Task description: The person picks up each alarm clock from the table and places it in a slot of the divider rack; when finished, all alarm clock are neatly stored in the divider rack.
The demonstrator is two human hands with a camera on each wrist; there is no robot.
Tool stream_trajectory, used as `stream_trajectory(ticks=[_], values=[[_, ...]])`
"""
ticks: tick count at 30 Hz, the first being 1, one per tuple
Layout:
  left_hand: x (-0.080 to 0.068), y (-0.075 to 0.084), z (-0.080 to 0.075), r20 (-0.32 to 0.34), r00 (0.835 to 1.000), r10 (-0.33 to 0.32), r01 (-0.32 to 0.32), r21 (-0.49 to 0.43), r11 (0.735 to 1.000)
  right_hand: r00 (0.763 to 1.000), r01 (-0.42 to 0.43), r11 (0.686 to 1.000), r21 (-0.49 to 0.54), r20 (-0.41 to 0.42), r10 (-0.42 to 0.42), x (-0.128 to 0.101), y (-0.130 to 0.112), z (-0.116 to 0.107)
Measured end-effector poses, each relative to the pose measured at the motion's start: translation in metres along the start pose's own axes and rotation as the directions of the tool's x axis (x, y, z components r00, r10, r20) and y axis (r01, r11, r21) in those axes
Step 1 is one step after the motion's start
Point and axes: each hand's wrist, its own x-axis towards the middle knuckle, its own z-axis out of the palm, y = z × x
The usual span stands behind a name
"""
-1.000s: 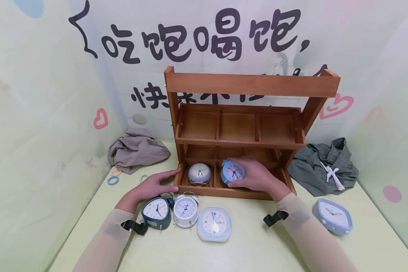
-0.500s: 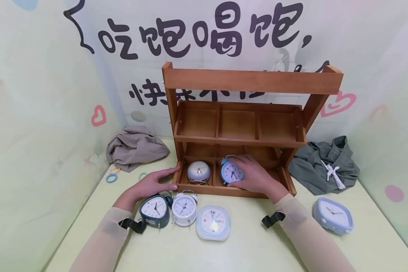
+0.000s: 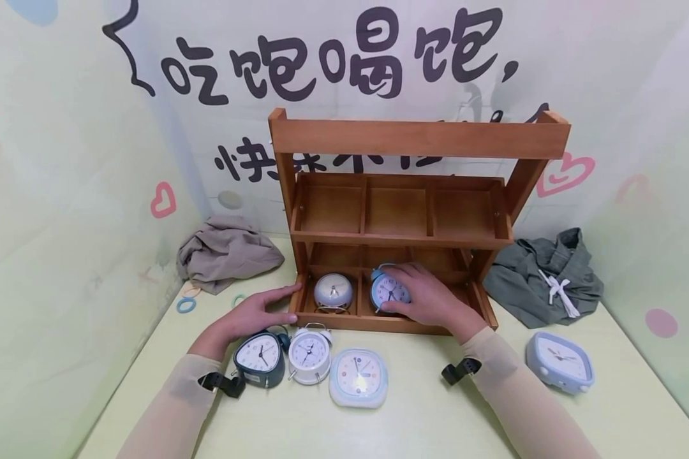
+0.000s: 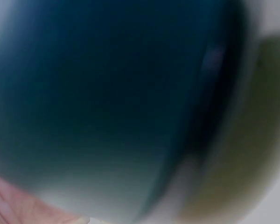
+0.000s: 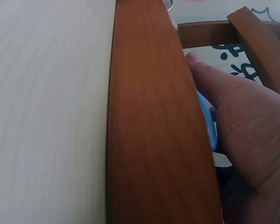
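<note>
In the head view my right hand [image 3: 430,296] grips a blue round alarm clock [image 3: 388,290] by its right side, inside the middle compartment of the lower tier of a brown wooden shelf rack [image 3: 419,139]. The right wrist view shows the thumb against a sliver of the blue clock [image 5: 207,122], behind the rack's front board [image 5: 154,112]. My left hand [image 3: 249,315] touches the rack's lower left corner, thumb and fingers spread. A lavender round clock [image 3: 333,291] sits in the left compartment. A dark surface [image 4: 102,93], blurred, fills most of the left wrist view.
In front of the rack stand a dark triangular clock [image 3: 259,358], a white twin-bell clock [image 3: 309,357] and a pale blue square clock [image 3: 358,377]. Another blue clock [image 3: 559,362] lies at the right. Bundled cloths, one brown [image 3: 226,252] and one dark green [image 3: 542,277], flank the rack.
The blue clock has tipped slightly more upright within the middle compartment, still in my right hand. My left hand stays at the rack's corner. The head view has shifted a little.
</note>
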Motion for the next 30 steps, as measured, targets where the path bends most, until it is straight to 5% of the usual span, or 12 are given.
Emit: stream_trajectory(ticks=[15,30], values=[[-0.003,0.003,-0.001,-0.006,1.000,0.008,-0.009,-0.018,1.000,0.998,-0.014,1.000,-0.024,-0.057,0.013,-0.019,-0.012,-0.040],[-0.002,0.001,-0.001,-0.005,1.000,0.019,-0.019,-0.017,1.000,0.989,0.032,0.993,-0.111,-0.138,-0.048,-0.089,0.014,-0.059]])
